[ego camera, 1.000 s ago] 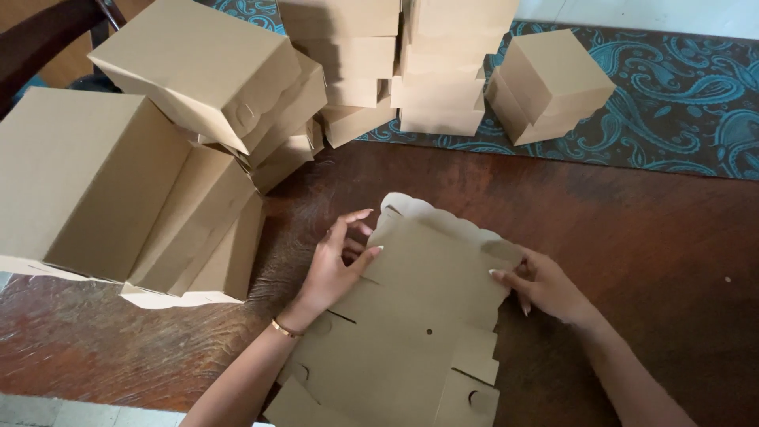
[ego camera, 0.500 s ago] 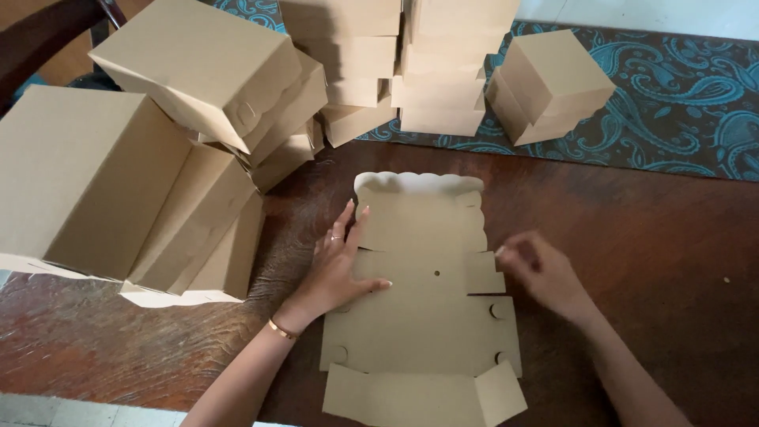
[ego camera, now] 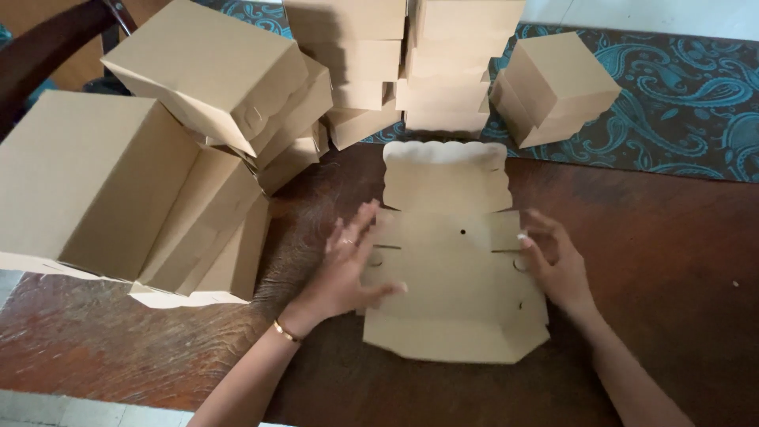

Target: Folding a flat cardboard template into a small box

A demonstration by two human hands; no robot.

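In the head view, a flat, unfolded brown cardboard box blank (ego camera: 455, 253) with a scalloped upper edge lies in the middle of the frame on a dark reddish-brown wooden table (ego camera: 656, 237). Its scalloped flap points toward the top of the frame, and its lower flap sits near the bottom centre.

The left hand (ego camera: 348, 265) rests at the blank's left edge, just left of centre in the frame. It is spread wide, fingers splayed and slightly blurred, palm down, with the thumb lying across the cardboard. It grips nothing; it presses flat on the sheet. A thin gold bracelet (ego camera: 285, 330) circles its wrist.

The right hand (ego camera: 557, 265) sits at the blank's right edge, right of centre. It too is open, fingers loosely curved, fingertips touching the cardboard near a side slot, holding nothing closed in its grasp.

In the upper left of the frame, large assembled brown cardboard boxes (ego camera: 158, 182) lean against one another in a tumbled heap. Along the top centre stand neat stacks of smaller closed brown boxes (ego camera: 403, 63), and one tilted brown box (ego camera: 553, 83) rests in the upper right on a teal paisley-patterned cloth (ego camera: 688, 103).
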